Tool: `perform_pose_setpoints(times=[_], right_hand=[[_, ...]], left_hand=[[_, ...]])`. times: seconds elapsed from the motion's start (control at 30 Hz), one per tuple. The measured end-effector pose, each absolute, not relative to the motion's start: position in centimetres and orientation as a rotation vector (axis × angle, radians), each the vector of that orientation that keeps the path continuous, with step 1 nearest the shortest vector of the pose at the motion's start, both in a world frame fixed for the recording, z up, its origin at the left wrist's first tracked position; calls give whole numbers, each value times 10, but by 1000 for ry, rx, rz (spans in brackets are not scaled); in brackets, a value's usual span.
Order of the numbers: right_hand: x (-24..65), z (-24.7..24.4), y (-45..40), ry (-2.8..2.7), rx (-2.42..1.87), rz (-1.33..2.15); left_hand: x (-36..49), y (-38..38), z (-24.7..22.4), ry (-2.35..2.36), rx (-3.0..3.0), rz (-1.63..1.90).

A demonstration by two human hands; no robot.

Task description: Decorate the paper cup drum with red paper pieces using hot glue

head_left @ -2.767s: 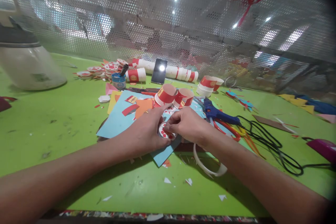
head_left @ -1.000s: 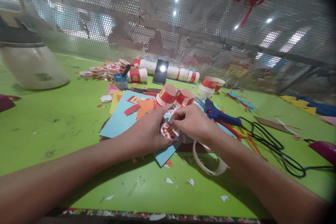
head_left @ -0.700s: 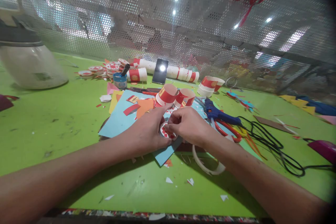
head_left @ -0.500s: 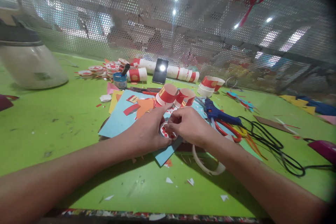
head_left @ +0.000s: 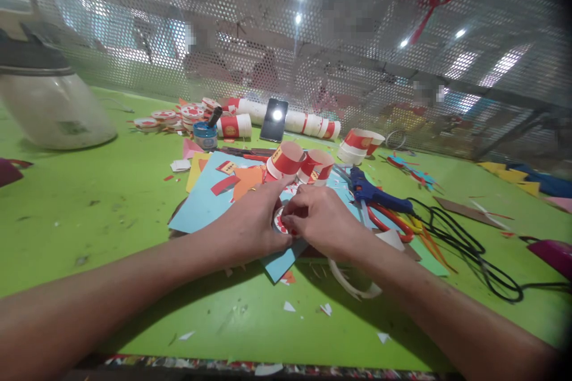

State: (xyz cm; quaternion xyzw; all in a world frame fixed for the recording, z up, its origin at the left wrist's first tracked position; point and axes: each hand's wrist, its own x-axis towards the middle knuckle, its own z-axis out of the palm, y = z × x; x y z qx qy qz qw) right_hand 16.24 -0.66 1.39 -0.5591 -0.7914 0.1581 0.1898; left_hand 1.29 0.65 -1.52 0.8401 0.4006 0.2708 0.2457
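In the head view a small round white paper disc (head_left: pixel 281 221) with red shapes on its face sits over light blue paper. My left hand (head_left: pixel 254 214) curls round its left side, thumb along the near edge, holding it steady. The fingertips of my right hand (head_left: pixel 319 214) are pinched together on the disc's face, covering its right part; whatever they hold is too small to see. Just beyond my hands stand cut red-and-white paper cup pieces (head_left: pixel 286 161). Orange paper (head_left: pixel 246 181) lies on the blue sheet (head_left: pixel 196 208).
To the right are a blue glue gun (head_left: pixel 379 191), orange-handled scissors (head_left: pixel 393 223), a black cord (head_left: pixel 465 244) and a tape ring (head_left: pixel 353 286). Behind stand a blue jar (head_left: pixel 205 136), a phone (head_left: pixel 274 121) and stacked cups (head_left: pixel 308 124). A white kettle-like container (head_left: pixel 58 113) stands left.
My right hand has shifted slightly over the disc, covering more of its right side. My left hand keeps its hold. The whole view has moved a little.
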Motion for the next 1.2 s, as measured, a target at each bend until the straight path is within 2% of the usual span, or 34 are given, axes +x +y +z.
perform_pose_setpoints(times=[0.5, 0.67, 0.93, 1.2], right_hand=[[167, 18, -10, -2116, -1596, 529], [168, 19, -15, -2264, -1523, 284], [167, 10, -20, -2353, -1514, 218], [157, 7, -22, -2475, -1569, -59]], left_hand=[[12, 6, -17, 1103, 2263, 730], [12, 5, -19, 1108, 2296, 764], [10, 2, -24, 1108, 2424, 841], [10, 1, -23, 1100, 2454, 858]])
